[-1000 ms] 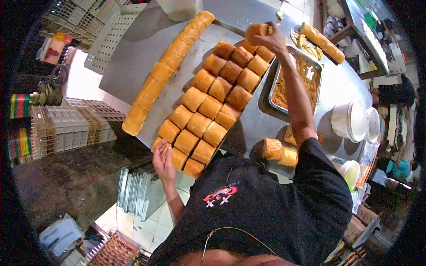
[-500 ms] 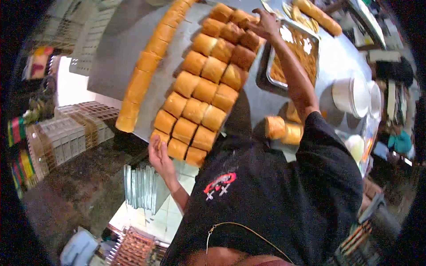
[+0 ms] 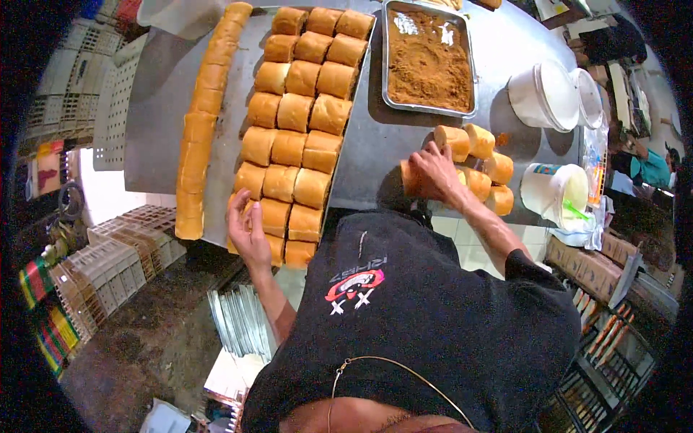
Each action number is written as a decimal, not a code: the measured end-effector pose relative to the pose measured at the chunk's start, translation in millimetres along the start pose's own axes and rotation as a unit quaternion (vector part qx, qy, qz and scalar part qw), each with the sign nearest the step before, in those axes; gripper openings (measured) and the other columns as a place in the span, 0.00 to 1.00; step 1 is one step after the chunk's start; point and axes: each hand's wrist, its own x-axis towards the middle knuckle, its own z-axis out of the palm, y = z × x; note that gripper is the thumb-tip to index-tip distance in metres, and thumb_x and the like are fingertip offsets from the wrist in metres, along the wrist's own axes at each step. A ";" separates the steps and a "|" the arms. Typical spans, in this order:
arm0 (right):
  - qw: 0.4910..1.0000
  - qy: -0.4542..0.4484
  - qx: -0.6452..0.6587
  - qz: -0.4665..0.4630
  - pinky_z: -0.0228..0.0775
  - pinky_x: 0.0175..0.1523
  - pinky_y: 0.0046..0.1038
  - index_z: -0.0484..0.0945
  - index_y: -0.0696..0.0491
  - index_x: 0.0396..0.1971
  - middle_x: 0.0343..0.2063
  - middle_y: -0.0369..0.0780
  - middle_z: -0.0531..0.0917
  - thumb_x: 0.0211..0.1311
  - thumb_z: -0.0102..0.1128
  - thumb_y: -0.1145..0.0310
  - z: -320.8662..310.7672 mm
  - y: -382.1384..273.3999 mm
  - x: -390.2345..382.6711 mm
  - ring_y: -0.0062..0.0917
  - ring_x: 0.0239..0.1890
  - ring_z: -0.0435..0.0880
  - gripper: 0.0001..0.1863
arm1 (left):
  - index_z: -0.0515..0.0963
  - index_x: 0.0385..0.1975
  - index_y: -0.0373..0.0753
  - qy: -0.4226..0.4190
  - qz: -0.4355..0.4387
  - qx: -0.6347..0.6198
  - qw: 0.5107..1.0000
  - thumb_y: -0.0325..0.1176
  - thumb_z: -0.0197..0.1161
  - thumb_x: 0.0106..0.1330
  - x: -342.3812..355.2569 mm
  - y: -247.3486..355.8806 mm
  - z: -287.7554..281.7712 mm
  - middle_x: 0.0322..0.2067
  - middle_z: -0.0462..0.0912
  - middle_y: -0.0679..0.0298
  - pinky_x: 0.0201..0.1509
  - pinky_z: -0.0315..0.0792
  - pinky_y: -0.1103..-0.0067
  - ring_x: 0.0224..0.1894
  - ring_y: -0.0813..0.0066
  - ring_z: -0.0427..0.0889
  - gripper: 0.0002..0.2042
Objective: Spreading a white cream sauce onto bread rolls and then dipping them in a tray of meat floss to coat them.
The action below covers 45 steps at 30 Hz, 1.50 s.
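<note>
A slanted tray carries rows of golden bread rolls (image 3: 294,112), packed side by side across the middle of the steel table. My left hand (image 3: 249,232) lies against the rolls at the near left corner, its fingers stretched out and apart. To the right, my right hand (image 3: 438,173) is closed around a bread roll (image 3: 411,179) low over the table. Beside that hand stands a cluster of several loose rolls (image 3: 478,184). Beyond them sits a metal pan (image 3: 473,108) of brown crumbly filling (image 3: 429,68) with white patches on top.
A long row of joined rolls (image 3: 198,144) runs along the left of the steel table (image 3: 361,155). White buckets (image 3: 538,97) stand at the right, and an open tub (image 3: 552,189) holds something green. Stacked crates (image 3: 119,249) are on the floor at left, near metal sheets (image 3: 240,325).
My right hand has come from the far end of the packed rolls to the loose ones and gripped one. My left hand stays at the near left corner. The view has turned.
</note>
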 end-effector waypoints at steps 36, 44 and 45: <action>0.803 0.483 0.347 0.033 0.77 0.52 0.34 0.67 0.49 0.57 0.45 0.46 0.81 0.37 0.81 0.64 -180.5 144.2 160.8 0.37 0.46 0.83 0.42 | 0.73 0.53 0.30 0.060 -0.021 0.038 0.997 0.27 0.58 0.69 -51.0 17.8 9.2 0.54 0.75 0.57 0.57 0.71 0.74 0.55 0.68 0.75 0.15; 0.911 0.259 0.285 0.147 0.70 0.61 0.43 0.57 0.49 0.68 0.57 0.51 0.75 0.31 0.82 0.61 -60.3 145.8 177.9 0.49 0.57 0.75 0.58 | 0.73 0.53 0.29 0.068 0.009 0.038 0.997 0.29 0.60 0.68 -44.8 22.8 7.1 0.54 0.75 0.55 0.57 0.71 0.73 0.56 0.66 0.75 0.16; 0.904 0.292 0.280 0.135 0.69 0.61 0.43 0.58 0.47 0.68 0.58 0.53 0.73 0.30 0.82 0.60 -67.8 142.2 177.9 0.49 0.58 0.74 0.58 | 0.73 0.53 0.28 0.082 0.011 0.047 0.995 0.30 0.60 0.67 -45.3 19.6 4.8 0.54 0.75 0.54 0.57 0.72 0.72 0.56 0.65 0.75 0.17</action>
